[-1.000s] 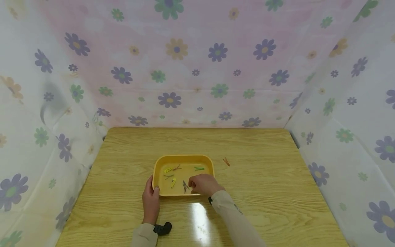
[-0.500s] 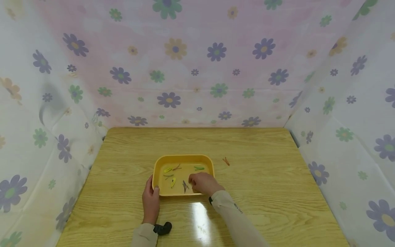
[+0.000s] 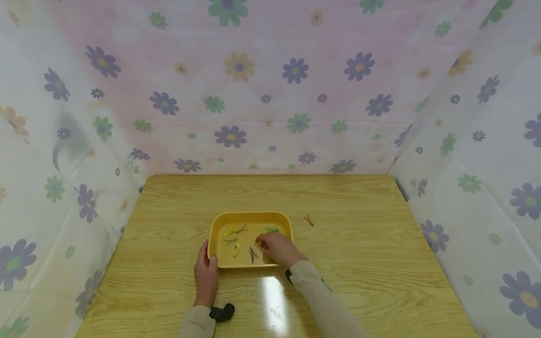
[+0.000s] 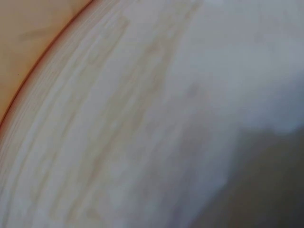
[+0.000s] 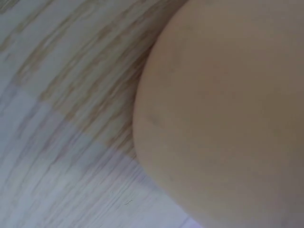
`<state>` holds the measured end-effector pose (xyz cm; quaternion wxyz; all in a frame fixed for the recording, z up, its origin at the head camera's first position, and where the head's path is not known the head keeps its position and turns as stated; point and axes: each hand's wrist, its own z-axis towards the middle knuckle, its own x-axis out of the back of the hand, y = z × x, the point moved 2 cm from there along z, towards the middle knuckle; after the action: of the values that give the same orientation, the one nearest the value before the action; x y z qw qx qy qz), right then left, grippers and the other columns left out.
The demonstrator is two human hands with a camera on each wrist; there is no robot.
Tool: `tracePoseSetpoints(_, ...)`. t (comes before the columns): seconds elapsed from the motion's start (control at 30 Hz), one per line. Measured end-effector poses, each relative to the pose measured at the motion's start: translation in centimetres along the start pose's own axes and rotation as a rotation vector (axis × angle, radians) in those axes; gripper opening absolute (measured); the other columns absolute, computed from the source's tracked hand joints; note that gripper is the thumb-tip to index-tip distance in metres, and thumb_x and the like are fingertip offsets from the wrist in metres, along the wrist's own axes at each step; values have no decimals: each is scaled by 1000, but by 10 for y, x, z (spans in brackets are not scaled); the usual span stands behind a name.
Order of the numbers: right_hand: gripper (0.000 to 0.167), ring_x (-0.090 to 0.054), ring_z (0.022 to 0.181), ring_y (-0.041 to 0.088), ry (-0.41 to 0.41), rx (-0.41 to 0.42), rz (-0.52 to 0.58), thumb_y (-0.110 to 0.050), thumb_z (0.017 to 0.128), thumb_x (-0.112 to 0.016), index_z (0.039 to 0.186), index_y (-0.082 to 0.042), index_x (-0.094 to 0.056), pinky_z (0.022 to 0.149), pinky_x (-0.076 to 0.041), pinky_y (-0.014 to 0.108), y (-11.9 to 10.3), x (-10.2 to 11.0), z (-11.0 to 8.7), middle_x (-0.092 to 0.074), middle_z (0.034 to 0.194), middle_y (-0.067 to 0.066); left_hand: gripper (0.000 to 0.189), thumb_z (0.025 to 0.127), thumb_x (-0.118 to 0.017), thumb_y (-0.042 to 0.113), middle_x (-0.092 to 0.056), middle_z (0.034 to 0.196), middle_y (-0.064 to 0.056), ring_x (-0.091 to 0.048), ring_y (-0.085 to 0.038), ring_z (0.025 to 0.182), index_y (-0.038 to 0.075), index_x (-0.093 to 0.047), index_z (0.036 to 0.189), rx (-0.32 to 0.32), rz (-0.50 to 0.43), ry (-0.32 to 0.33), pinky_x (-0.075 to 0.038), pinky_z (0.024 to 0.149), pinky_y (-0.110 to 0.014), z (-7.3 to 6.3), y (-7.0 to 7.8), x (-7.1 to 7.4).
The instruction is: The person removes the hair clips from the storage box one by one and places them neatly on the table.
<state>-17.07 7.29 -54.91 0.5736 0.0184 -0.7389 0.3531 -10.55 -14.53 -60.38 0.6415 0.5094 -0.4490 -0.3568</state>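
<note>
We see flower-printed cloth (image 3: 270, 84) hung on three sides of a wood-grain table (image 3: 359, 281). On it sits a yellow tray (image 3: 253, 217), rounded at the corners. Pale sleeves (image 3: 325, 295) reach in from the near edge. At the tray's near left corner we find the left hand (image 3: 206, 277) clamped on the rim, thumb on top. The right hand (image 3: 281, 249) hangs over the tray's right part, fingers curled inward; we cannot tell whether they pinch anything. A black wrist device (image 3: 222, 313) juts from the left cuff. Smallest are the hair clips. Inside the tray we count two yellow clips (image 3: 236, 250), a pinkish clip (image 3: 242, 229) touching or just beside the farther yellow one, a greyish clip (image 3: 230, 241) between those two, a dark clip (image 3: 252, 256) near the right hand's fingers, and a green clip (image 3: 272, 230) just beyond that hand. An orange clip (image 3: 310, 221) lies on the table, right of the tray.
</note>
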Motion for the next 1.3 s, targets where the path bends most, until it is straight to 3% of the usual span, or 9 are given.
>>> tracePoseSetpoints(0.3, 22, -53, 75, 5, 66, 21, 27, -4, 81, -57, 98, -15, -67, 65, -46, 21, -1, 4, -3, -62, 88, -5, 46, 92, -40, 11, -40, 135, 5, -40, -11, 120, 26, -37, 135, -9, 17, -9, -39, 89, -15, 0, 0, 0)
tracePoseSetpoints(0.57, 21, -54, 86, 9, 172, -13, 50, -12, 91, -48, 99, -17, -67, 74, -47, 25, 1, 5, -3, -58, 94, -6, 45, 92, -40, 12, -40, 134, 5, -40, -11, 120, 26, -37, 135, -12, 25, -5, -40, 92, -24, 1, -1, -1)
tracePoseSetpoints(0.77, 22, -51, 82, 9, 239, -8, 104, -11, 93, -45, 103, -14, -65, 71, -46, 25, 3, 7, -3, -52, 91, -5, 45, 92, -40, 12, -41, 134, 6, -41, -10, 119, 27, -38, 135, -17, 19, 5, -39, 89, -16, 1, -2, -1)
tracePoseSetpoints(1.03, 28, -51, 77, 7, 238, -74, 364, -17, 97, -39, 118, -12, -56, 67, -46, 22, 9, 10, -4, -46, 95, -4, 46, 92, -40, 9, -40, 134, 4, -41, -10, 119, 24, -39, 135, -10, 9, 18, -36, 85, -6, 1, -3, -2)
tracePoseSetpoints(1.17, 27, -54, 80, 9, 273, -48, 481, -13, 96, -40, 115, -6, -57, 70, -49, 20, 11, 13, -4, -46, 95, -1, 47, 91, -41, 6, -40, 134, 2, -40, -11, 119, 21, -39, 135, -3, -2, 14, -35, 85, -5, 1, -1, -1)
tracePoseSetpoints(1.3, 23, -54, 81, 12, 304, -18, 528, -9, 94, -43, 108, -2, -60, 71, -49, 19, 10, 15, -6, -48, 95, 2, 46, 91, -40, 4, -40, 135, -2, -41, -14, 119, 13, -38, 136, -4, -5, 8, -35, 84, -4, -3, 15, 0)
